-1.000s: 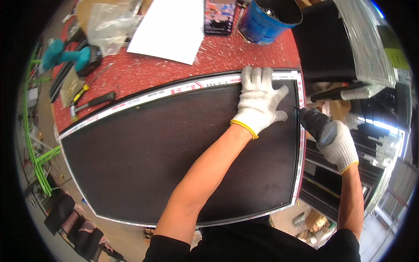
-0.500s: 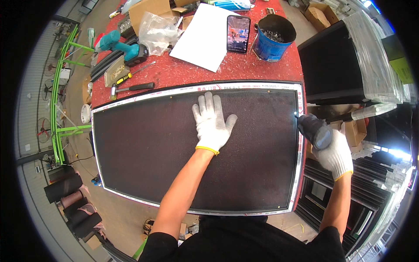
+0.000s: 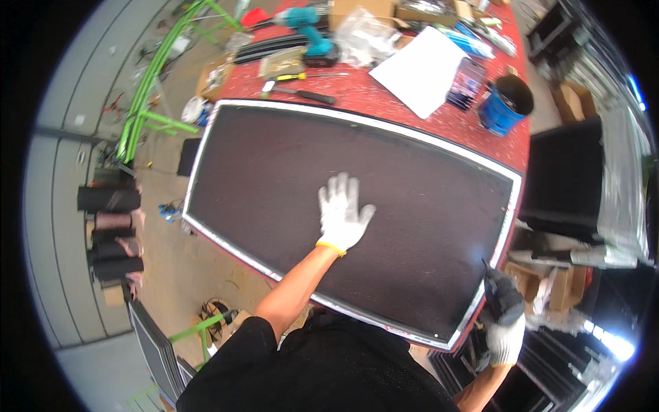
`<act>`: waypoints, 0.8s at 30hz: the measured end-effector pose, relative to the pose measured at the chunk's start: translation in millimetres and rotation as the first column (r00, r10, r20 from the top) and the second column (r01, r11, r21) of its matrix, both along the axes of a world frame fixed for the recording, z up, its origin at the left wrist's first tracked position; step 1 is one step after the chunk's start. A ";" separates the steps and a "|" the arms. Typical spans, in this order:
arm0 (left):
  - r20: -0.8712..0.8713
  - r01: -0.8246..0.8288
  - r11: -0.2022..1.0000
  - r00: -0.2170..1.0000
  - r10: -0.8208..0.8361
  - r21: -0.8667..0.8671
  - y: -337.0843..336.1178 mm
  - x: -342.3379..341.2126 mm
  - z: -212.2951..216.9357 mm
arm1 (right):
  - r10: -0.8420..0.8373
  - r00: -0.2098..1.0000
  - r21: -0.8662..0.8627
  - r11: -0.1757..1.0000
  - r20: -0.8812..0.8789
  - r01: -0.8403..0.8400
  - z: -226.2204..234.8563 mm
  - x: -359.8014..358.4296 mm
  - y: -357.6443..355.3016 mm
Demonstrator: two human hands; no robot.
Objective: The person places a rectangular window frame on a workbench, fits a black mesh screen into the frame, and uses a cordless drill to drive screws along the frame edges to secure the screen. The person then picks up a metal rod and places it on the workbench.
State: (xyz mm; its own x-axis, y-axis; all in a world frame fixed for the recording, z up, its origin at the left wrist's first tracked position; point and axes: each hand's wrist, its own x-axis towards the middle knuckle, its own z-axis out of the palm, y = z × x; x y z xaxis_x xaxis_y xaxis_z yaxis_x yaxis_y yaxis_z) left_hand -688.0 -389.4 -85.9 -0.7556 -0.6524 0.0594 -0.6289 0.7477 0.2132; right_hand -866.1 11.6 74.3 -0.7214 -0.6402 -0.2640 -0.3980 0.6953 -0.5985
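A large dark mesh panel [image 3: 268, 172] in a black frame edged with white film lies on the red table. My left hand [image 3: 340, 216], in a white knit glove, rests flat on the mesh with its fingers stretched out. Gloved as well, my right hand [image 3: 504, 338] is wrapped round a dark power screwdriver [image 3: 504, 299] at the panel's right side. The tool's bit points at the right-hand frame edge, and a patch of light falls on the mesh there. Whether the bit touches the frame I cannot tell. A small pale screw head [image 3: 436, 335] shows near the closest corner.
Beyond the panel on the red table [image 3: 371, 93] lie a hammer [image 3: 305, 95], a teal cordless drill [image 3: 312, 31], a white sheet [image 3: 420, 72], a phone [image 3: 467, 84] and a blue bucket [image 3: 501, 113]. Cardboard boxes [image 3: 563, 288] stand at the right; dark rolls [image 3: 108, 199] at the left.
My view has turned, so the panel appears slanted. The screwdriver in my right hand has come nearer along the right frame edge. My left hand stays flat on the mesh.
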 end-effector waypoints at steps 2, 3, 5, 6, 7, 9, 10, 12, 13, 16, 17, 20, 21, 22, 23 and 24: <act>0.046 -0.217 0.975 0.975 0.219 -0.044 -10.0 70.2 -0.6 | -0.104 0.983 -0.144 0.982 0.150 0.126 -4.5 17.4 4.9; 0.022 -0.303 0.952 0.952 0.304 -0.040 -20.3 102.7 -1.0 | -0.108 0.972 -0.175 0.974 0.209 0.146 -7.8 22.1 6.2; 0.106 -0.505 0.857 0.851 0.515 -0.104 -31.3 152.9 -6.2 | -0.130 0.956 -0.195 0.963 0.261 0.184 -14.0 32.0 10.5; 0.114 -0.561 0.822 0.814 0.569 -0.101 -35.2 170.4 -9.6 | -0.139 0.949 -0.204 0.958 0.284 0.201 -17.0 37.2 12.2; 0.057 -0.554 0.822 0.823 0.565 -0.135 -38.3 179.9 -14.0 | -0.158 0.923 -0.244 0.936 0.352 0.253 -17.7 44.3 15.9; 0.028 -0.574 0.810 0.814 0.580 -0.120 -40.0 183.8 -24.5 | -0.176 0.920 -0.302 0.909 0.349 0.288 -22.1 55.9 14.1; 0.038 -0.576 0.804 0.809 0.586 -0.147 -38.9 181.9 -28.5 | -0.171 0.930 -0.279 0.922 0.324 0.267 -21.9 60.3 11.6; 0.012 -0.549 0.824 0.831 0.556 -0.137 -39.8 182.9 -30.8 | -0.128 0.957 -0.246 0.950 0.260 0.194 -17.5 68.4 1.7; 0.017 -0.535 0.838 0.842 0.540 -0.110 -42.3 184.1 -30.1 | -0.091 0.970 -0.238 0.960 0.224 0.145 -15.8 71.8 -7.8; -0.028 -0.454 0.872 0.889 0.457 -0.184 -60.1 194.8 -22.0 | 0.002 0.993 -0.181 0.983 0.119 0.019 -6.0 88.0 -39.2; 0.016 -0.433 0.888 0.898 0.440 -0.153 -64.3 199.5 -19.0 | -0.009 0.995 -0.133 0.991 0.096 0.022 2.3 102.6 -41.6; 0.007 -0.303 0.944 0.952 0.307 -0.128 -85.4 210.7 -10.8 | 0.020 1.000 -0.174 0.985 0.012 -0.018 20.3 138.0 -53.4; -0.002 -0.247 0.965 0.969 0.248 -0.086 -96.8 215.6 -6.7 | 0.056 0.995 -0.244 0.969 0.078 -0.035 22.8 150.4 -58.6; 0.076 -0.216 0.974 0.972 0.221 -0.065 -106.4 222.1 -3.0 | -0.036 0.997 -0.194 0.980 0.072 0.049 24.6 169.4 -61.7; 0.049 -0.160 0.980 0.985 0.167 -0.120 -118.1 229.6 1.0 | -0.097 0.993 -0.179 0.978 0.063 0.107 25.1 187.7 -67.1; 0.042 -0.084 0.990 0.995 0.089 -0.109 -129.6 237.9 5.4 | -0.029 0.998 -0.187 0.982 -0.047 0.020 29.5 200.8 -71.7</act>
State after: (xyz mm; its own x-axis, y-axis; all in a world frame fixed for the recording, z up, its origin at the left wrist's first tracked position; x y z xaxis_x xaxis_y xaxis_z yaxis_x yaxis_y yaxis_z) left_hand -450.1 -519.1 -80.4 -0.7003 -0.7069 0.0990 -0.6993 0.7073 0.1038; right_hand -665.3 -60.1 103.8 -0.7466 -0.6568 -0.1060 -0.4141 0.5835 -0.6986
